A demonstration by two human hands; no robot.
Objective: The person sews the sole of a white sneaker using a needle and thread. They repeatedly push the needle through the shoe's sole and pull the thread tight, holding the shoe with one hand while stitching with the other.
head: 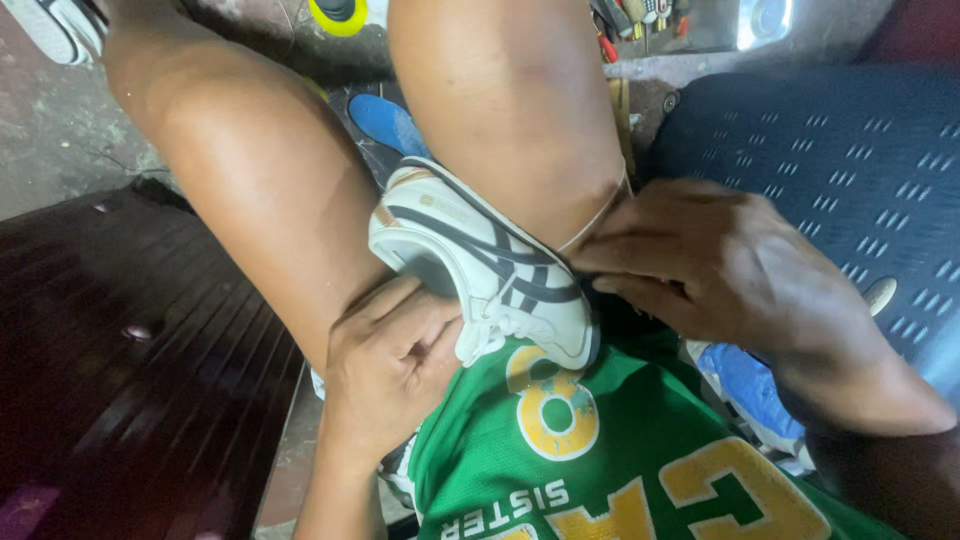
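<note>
A white sneaker (480, 260) with dark stripes lies wedged between my bare knees, sole side turned toward my left hand. My left hand (385, 360) presses against the shoe's underside from below, fingers curled on it. My right hand (720, 270) pinches a thin pale thread (600, 215) drawn tight across my right knee, its fingertips close to the shoe's toe end. My green jersey (620, 450) with yellow lettering fills the lower middle of the view.
A dark wooden slatted bench (130, 370) sits at the left. A dark blue patterned cushion (850, 160) is at the right. Tools (630, 20) and a yellow round object (338, 15) lie on the concrete floor ahead; a blue item (385, 120) shows between my legs.
</note>
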